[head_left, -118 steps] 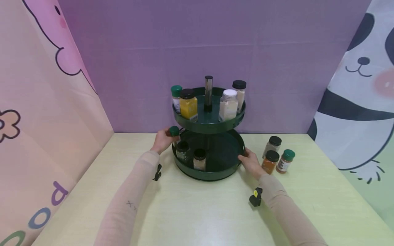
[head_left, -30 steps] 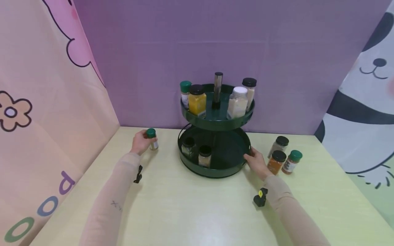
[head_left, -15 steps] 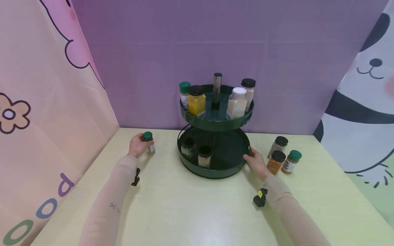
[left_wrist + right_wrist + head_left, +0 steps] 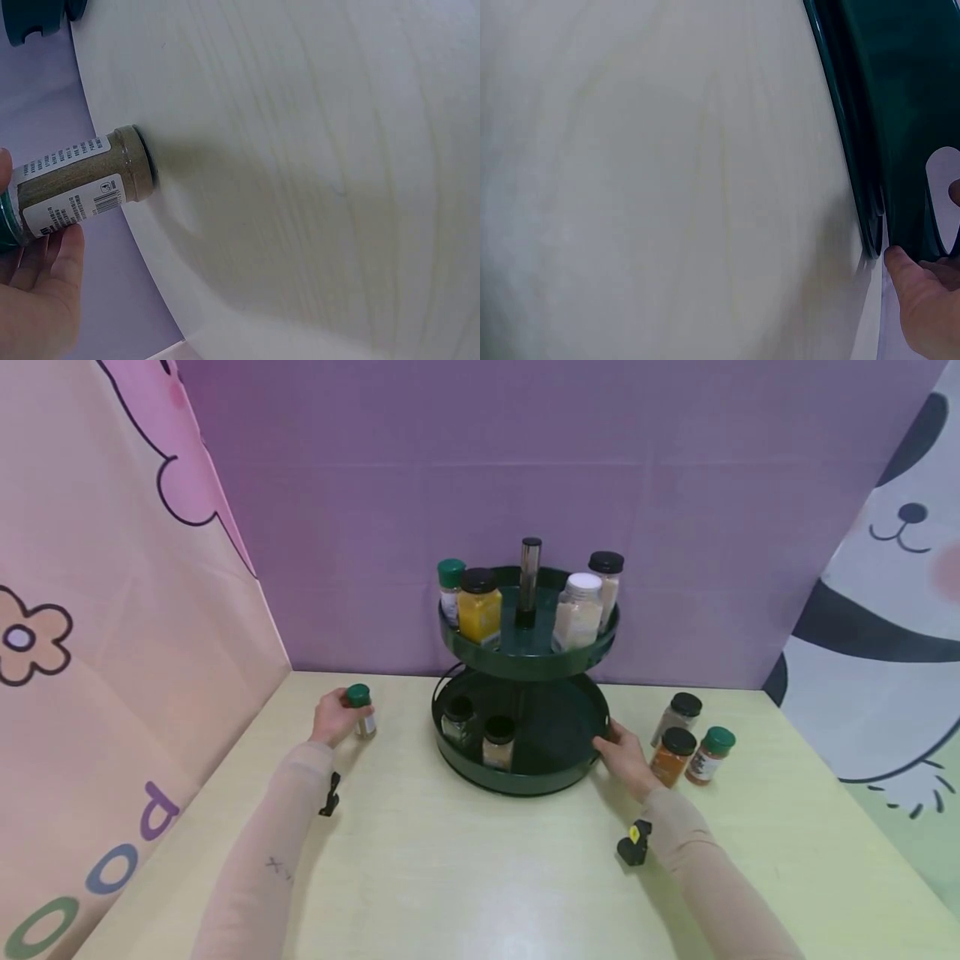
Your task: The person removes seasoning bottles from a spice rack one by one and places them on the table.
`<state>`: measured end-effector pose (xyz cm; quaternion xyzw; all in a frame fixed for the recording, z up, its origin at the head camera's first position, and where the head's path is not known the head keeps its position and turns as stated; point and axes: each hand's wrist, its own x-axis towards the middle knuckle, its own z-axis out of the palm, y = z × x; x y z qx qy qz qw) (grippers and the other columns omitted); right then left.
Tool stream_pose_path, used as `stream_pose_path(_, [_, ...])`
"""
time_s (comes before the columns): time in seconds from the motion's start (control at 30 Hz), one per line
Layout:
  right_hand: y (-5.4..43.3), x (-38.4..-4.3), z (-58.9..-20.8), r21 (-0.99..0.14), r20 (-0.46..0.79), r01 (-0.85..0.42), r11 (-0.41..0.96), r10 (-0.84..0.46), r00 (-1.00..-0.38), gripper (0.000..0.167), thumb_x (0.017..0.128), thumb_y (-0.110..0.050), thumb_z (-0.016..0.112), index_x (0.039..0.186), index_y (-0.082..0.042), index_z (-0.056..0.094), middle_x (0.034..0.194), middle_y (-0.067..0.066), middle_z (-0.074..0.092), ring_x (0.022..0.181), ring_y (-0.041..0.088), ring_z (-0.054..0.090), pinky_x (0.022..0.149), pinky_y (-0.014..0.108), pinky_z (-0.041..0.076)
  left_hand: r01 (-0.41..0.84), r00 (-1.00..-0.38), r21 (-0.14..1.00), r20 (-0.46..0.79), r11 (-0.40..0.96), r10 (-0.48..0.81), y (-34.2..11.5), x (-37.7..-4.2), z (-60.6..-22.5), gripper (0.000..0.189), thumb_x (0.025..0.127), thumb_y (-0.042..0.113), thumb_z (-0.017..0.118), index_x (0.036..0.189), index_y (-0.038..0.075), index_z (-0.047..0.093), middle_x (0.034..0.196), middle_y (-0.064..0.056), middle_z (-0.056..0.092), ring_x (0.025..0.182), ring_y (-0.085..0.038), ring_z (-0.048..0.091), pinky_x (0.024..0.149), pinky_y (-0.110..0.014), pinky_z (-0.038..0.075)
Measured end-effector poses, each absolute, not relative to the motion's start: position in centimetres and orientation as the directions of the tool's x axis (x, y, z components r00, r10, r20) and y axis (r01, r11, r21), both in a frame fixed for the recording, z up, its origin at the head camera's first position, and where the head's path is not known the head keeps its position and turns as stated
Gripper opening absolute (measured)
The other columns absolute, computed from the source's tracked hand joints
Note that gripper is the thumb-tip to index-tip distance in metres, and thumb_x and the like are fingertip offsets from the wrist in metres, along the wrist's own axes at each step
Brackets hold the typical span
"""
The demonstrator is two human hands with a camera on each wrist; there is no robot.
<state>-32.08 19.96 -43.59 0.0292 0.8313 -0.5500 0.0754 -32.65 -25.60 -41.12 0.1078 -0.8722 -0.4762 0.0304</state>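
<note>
My left hand (image 4: 332, 718) holds a spice jar (image 4: 365, 724) with a green lid, upright left of the two-tier green turntable rack. In the left wrist view the spice jar (image 4: 71, 184) shows brown powder and a white barcode label, its base right at the tabletop. My right hand (image 4: 624, 760) grips the rim of the rack's lower tray (image 4: 555, 727) on the right side. Its fingers reach the handle cutout of the tray wall (image 4: 915, 105) in the right wrist view. Two black-lidded jars (image 4: 498, 753) stand in the lower tray, towards its left and front.
The upper tray (image 4: 525, 667) bears a green-lidded jar (image 4: 450, 602), a yellow jar (image 4: 480, 614), a white-lidded jar (image 4: 577, 618) and a black-lidded jar (image 4: 609, 587). Right of my right hand stand an orange jar (image 4: 670, 764), a grey jar (image 4: 672, 722) and a green-lidded jar (image 4: 703, 764).
The green-lidded spice jar has gone from the lower tray's left edge out to the table on the left, in my left hand, then slightly nearer me. My right hand keeps its hold on the rim.
</note>
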Motion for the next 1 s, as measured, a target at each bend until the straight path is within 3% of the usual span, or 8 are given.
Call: stream_pose_path(1.0, [20.01,-32.09,-43.75,-0.920,-0.144,0.120,0.374,-0.037,-0.989,0.063,0.095,-0.014,0.040,0.146,-0.001,0.006,0.150,0.023,0.017,0.138,0.033,0.021,0.112,0.042,0.023,-0.163,-0.975,0.858,-0.064,0.488,-0.213,-25.80,-32.42,-41.28,0.061,0.088,0.016,0.059,0.137,-0.004,0.030,0.136,-0.027,0.040,0.126,-0.039,0.039,0.106,-0.048,0.032])
